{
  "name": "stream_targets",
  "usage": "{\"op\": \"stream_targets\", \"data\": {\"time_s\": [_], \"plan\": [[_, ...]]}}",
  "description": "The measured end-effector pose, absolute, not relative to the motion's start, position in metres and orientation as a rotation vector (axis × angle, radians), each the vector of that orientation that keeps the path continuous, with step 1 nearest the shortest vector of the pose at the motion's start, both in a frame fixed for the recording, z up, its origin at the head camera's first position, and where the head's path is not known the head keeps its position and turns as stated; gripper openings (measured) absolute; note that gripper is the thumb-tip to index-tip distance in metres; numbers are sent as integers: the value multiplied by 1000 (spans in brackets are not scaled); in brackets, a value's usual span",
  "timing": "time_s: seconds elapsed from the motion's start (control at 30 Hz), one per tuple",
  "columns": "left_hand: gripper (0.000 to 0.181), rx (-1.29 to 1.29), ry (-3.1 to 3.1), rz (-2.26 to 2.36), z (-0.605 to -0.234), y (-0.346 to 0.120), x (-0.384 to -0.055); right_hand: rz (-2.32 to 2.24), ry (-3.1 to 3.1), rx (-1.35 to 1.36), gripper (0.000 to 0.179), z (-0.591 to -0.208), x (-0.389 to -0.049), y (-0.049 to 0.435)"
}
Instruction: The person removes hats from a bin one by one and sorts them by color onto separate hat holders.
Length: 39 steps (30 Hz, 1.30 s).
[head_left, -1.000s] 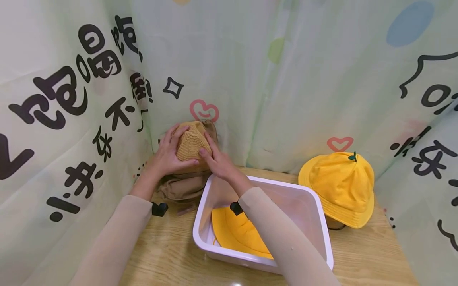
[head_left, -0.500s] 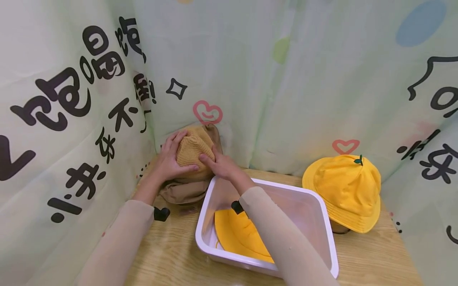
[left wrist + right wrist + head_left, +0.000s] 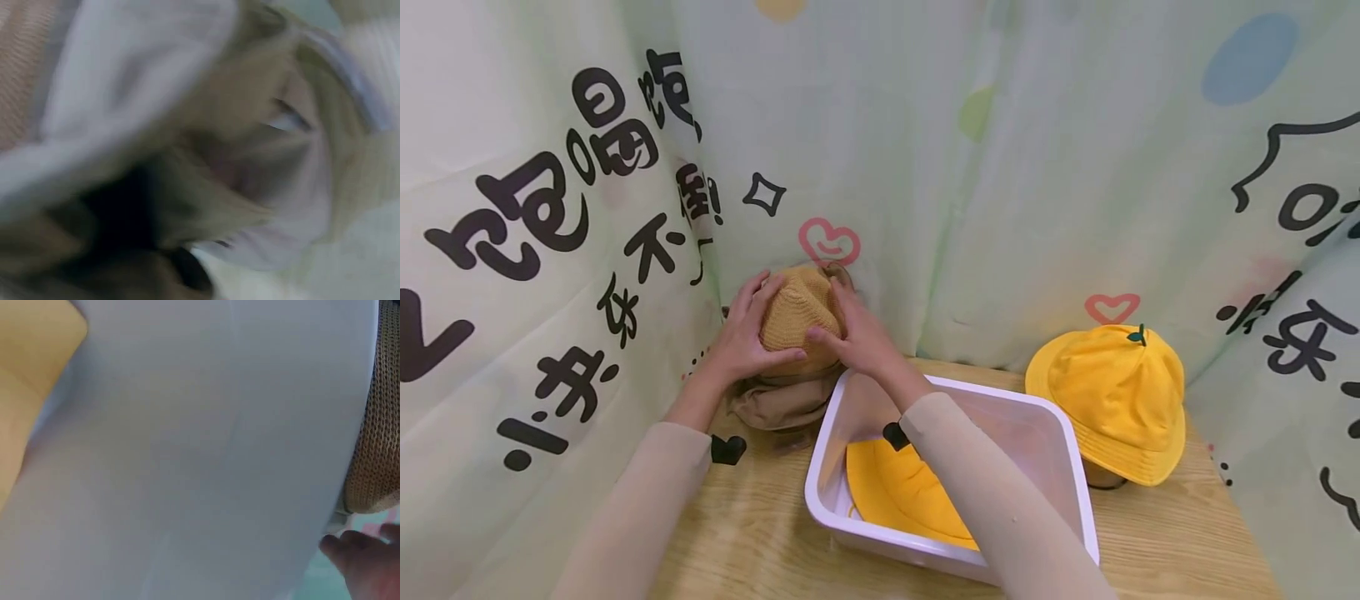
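Observation:
A tan knitted hat (image 3: pixel 797 312) sits atop a brown cloth item (image 3: pixel 786 404) in the back left corner of the table. My left hand (image 3: pixel 745 333) grips the hat's left side, thumb across its lower front. On the other side my right hand (image 3: pixel 861 337) holds it, thumb on the front and fingers along the right edge. Blurred folds of brown cloth (image 3: pixel 244 156) fill much of the left wrist view. In the right wrist view, the knit (image 3: pixel 378 425) and fingers of my right hand (image 3: pixel 369 562) show beyond the bin's wall.
A white plastic bin (image 3: pixel 951 550) stands beside the brown cloth, under my right forearm, with a yellow hat (image 3: pixel 895 492) inside. Another yellow hat (image 3: pixel 1116 392) with a green sprout rests to its right. Printed curtains (image 3: pixel 895 133) enclose the wooden table (image 3: pixel 1180 533).
The knitted hat dips slightly, then comes back up a little, with both hands staying on it. My right fingers shift along its right side. The head view moves a little.

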<state>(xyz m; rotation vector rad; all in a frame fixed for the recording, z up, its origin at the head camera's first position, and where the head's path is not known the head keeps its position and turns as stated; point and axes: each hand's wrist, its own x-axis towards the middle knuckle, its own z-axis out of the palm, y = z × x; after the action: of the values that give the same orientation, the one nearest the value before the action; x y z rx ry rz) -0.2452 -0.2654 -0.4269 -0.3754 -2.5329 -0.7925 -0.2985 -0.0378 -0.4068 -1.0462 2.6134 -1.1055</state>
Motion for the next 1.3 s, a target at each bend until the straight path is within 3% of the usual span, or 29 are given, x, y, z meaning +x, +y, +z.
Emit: {"op": "stream_targets", "data": {"time_s": [0.17, 0.57, 0.77, 1.0, 1.3], "plan": [[116, -415, -2605, -745, -418, -263, -251, -1053, 2572, -1132, 91, -406, -303, -43], [109, -391, -2464, -898, -445, -255, -257, -1050, 2465, -925, 110, -412, -310, -37], [123, -411, -2534, -851, -442, -267, -252, -974, 2507, -1051, 112, -411, -314, -38], [136, -466, -2690, -677, -426, -284, -246, -715, 2722, -1395, 126, -406, -310, -48], [134, -471, -2655, -695, -442, -282, -250, -765, 2617, -1356, 123, -413, -312, -53]]}}
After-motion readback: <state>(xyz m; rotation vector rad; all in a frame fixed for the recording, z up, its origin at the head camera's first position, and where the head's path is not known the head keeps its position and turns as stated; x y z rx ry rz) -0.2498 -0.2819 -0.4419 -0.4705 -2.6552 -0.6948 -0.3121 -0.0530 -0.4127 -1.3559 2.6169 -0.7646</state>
